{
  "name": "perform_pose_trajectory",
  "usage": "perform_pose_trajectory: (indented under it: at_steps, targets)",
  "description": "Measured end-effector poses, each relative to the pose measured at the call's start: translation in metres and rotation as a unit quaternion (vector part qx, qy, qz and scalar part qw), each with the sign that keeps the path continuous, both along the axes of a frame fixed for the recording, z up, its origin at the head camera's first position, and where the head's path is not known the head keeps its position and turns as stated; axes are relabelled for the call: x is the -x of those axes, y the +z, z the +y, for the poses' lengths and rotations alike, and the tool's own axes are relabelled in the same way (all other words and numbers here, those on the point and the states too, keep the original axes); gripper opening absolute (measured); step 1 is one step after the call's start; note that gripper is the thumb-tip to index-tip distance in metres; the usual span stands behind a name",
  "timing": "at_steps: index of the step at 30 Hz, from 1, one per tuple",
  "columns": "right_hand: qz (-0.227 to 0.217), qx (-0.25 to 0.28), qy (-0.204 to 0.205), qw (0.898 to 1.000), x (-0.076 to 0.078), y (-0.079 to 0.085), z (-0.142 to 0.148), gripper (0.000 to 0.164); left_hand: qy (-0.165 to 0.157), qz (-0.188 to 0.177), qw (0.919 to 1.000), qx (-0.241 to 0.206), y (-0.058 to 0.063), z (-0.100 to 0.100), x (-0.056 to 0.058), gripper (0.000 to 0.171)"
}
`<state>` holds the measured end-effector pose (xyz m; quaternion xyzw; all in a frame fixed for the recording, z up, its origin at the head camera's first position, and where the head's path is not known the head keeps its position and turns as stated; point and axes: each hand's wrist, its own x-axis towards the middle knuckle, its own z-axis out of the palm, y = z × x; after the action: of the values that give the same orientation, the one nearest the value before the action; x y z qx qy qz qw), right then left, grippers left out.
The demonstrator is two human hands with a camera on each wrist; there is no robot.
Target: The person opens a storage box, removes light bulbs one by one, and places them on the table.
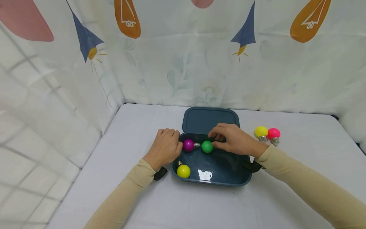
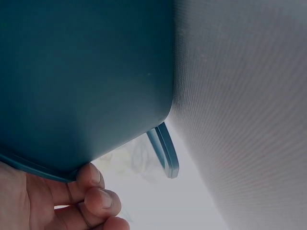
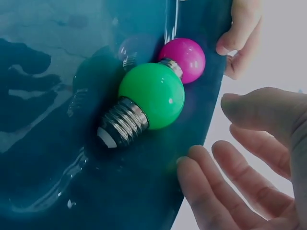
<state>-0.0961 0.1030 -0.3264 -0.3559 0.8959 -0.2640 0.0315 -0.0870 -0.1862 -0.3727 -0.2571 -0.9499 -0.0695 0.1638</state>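
Note:
A dark blue plastic box point(image 1: 226, 170) stands uncovered on the table. My left hand point(image 1: 166, 146) grips its left rim, the fingers point(image 2: 100, 199) curled under the edge in the left wrist view. Inside, a green light bulb point(image 1: 207, 146) lies along the far wall, with a purple bulb point(image 1: 188, 145) to its left. A yellow bulb point(image 1: 183, 171) rests in the near left corner. My right hand point(image 1: 235, 140) hovers at the far rim beside the green bulb, thumb and fingers apart with nothing between them in the right wrist view.
Behind the box lies its flat blue lid point(image 1: 210, 120). Another yellow bulb point(image 1: 261, 131) and a pink bulb point(image 1: 274, 133) sit side by side on the white table point(image 1: 303, 152), right of the box. A patterned curtain point(image 1: 183, 63) hangs along the back.

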Motion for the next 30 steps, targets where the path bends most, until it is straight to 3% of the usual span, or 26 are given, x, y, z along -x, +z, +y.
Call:
perform_pose_trajectory:
  at_steps: [15, 30]
  targets:
    - [-0.049, -0.037, 0.008, 0.998, 0.001, -0.007, -0.008, 0.038, 0.004, -0.011, 0.9999, 0.002, 0.000, 0.000, 0.000, 0.015]
    - [-0.055, -0.060, 0.019, 0.997, -0.005, -0.014, -0.021, 0.040, 0.006, -0.017, 0.9998, 0.004, 0.001, 0.000, -0.001, 0.017]
